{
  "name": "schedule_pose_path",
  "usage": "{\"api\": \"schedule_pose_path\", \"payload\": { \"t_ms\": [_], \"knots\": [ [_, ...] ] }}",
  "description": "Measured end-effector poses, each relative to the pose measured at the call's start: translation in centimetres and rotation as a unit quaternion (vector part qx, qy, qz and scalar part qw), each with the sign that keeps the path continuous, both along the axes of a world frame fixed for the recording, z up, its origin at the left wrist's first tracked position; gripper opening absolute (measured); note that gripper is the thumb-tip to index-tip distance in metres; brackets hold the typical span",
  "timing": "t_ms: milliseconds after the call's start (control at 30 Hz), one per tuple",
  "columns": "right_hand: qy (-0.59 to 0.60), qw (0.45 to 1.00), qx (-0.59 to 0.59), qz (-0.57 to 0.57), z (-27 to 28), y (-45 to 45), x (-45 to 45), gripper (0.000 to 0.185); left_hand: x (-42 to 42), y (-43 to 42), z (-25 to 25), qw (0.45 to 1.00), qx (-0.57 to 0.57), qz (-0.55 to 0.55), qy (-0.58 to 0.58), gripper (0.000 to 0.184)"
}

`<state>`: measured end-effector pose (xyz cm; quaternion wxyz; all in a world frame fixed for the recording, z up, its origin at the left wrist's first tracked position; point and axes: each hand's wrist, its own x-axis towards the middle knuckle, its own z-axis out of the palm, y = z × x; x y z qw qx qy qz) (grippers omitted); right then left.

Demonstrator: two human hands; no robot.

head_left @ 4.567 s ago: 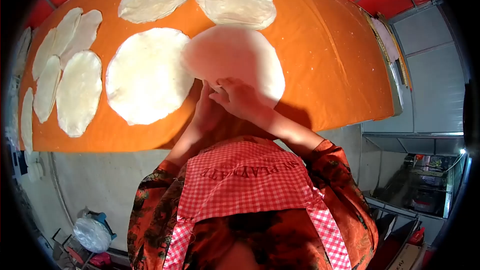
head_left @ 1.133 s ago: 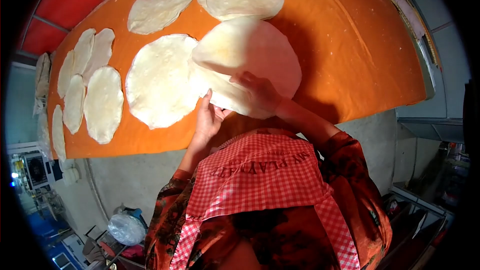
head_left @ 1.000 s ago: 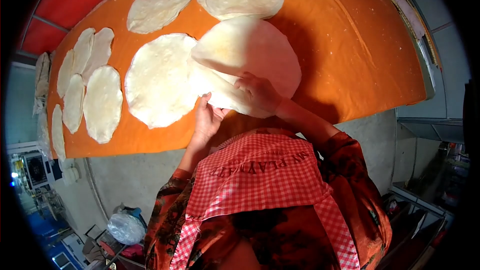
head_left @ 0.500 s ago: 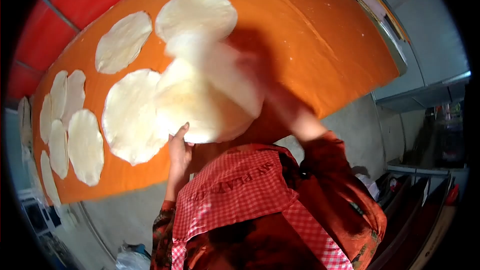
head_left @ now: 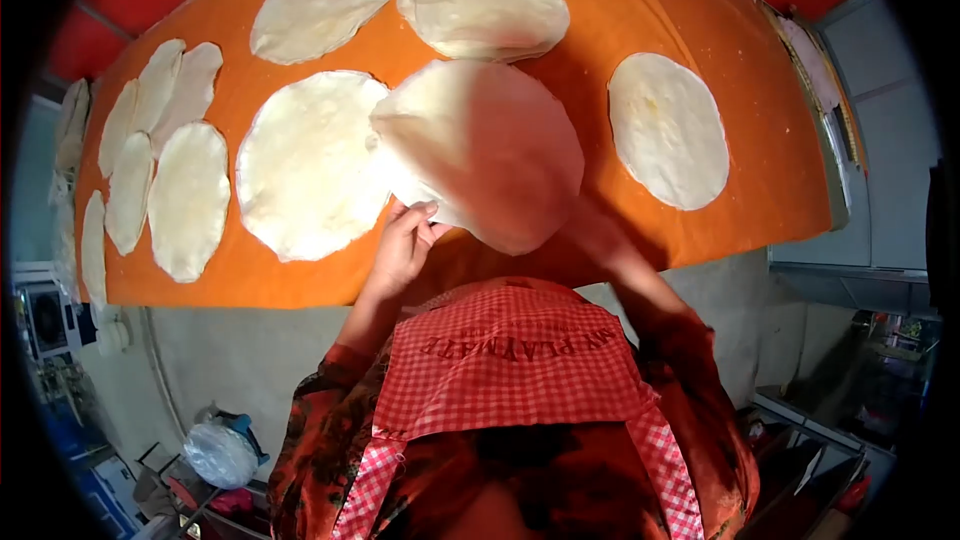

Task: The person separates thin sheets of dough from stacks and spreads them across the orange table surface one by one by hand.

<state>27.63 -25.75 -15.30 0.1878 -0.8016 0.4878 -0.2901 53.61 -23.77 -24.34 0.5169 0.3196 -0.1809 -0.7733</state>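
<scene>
A round, thin, pale flatbread (head_left: pixel 500 130) lies before me near the front edge of the orange cloth, partly in shadow; whether more lie beneath it I cannot tell. My left hand (head_left: pixel 405 245) pinches its lower left edge between thumb and fingers. By its lower right edge is my right hand (head_left: pixel 588 228), dim and blurred, with its fingers hidden from sight. Another flatbread (head_left: pixel 310 165) touches or nearly touches it on the left. Off to the right, a separate oval flatbread (head_left: pixel 668 130) rests flat on the cloth.
The orange cloth (head_left: pixel 760 210) covers a wide table. Two flatbreads lie at the back, one at the left (head_left: pixel 320 8) and one in the middle (head_left: pixel 482 2). Several more overlap at the far left, near this flatbread (head_left: pixel 188 202). A plastic bag (head_left: pixel 220 455) is below left.
A blurred flatbread was being lifted by my right hand; now one lies flat at the right and that hand is lower. My left hand stays at the near edge. The view has shifted.
</scene>
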Motion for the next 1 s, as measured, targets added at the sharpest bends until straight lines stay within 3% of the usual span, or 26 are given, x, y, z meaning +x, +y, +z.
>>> {"api": "schedule_pose_path", "payload": {
  "t_ms": [100, 200, 300, 500, 700, 800, 833, 933, 1000],
  "knots": [
    [0.028, 0.996, 0.074, 0.04, -1.0, 0.0, 8.0, 0.039, 0.2, -0.6, -0.2, 1.0, -0.006, -0.015, -0.023, 0.025],
    [-0.222, 0.935, 0.275, 0.008, -4.9, -1.4, 8.2, 0.037, -0.2, -0.6, 0.5, 0.998, 0.033, 0.035, -0.033, 0.026],
    [-0.181, 0.943, 0.274, 0.05, -7.1, -2.6, 7.1, 0.036, -0.1, -0.4, 0.4, 0.998, 0.04, 0.035, -0.031, 0.031],
    [-0.324, 0.906, 0.266, 0.066, -7.5, -2.9, 6.5, 0.028, -0.8, -0.7, 2.5, 0.999, 0.032, 0.003, 0.035, 0.039],
    [-0.279, 0.926, 0.252, 0.042, -8.1, -3.1, 6.0, 0.025, -1.4, -1.0, 1.6, 0.999, 0.025, 0.016, -0.039, 0.036],
    [-0.174, 0.942, 0.283, 0.046, -6.2, -3.1, 5.7, 0.027, -1.3, -1.0, 0.9, 0.996, 0.045, 0.053, -0.051, 0.029],
    [-0.029, 0.989, 0.035, 0.14, -3.3, -2.9, 5.6, 0.028, -1.4, -1.1, 0.8, 0.995, 0.053, 0.062, -0.057, 0.027],
    [-0.032, 0.991, 0.126, 0.044, -4.8, -0.6, 6.7, 0.033, -1.1, -1.7, 0.2, 0.991, 0.052, 0.047, -0.111, 0.03],
    [0.064, 0.979, 0.182, 0.063, -4.5, -1.8, 6.8, 0.033, -1.9, -1.4, 1.1, 0.984, 0.064, 0.084, -0.141, 0.027]
  ]
}}
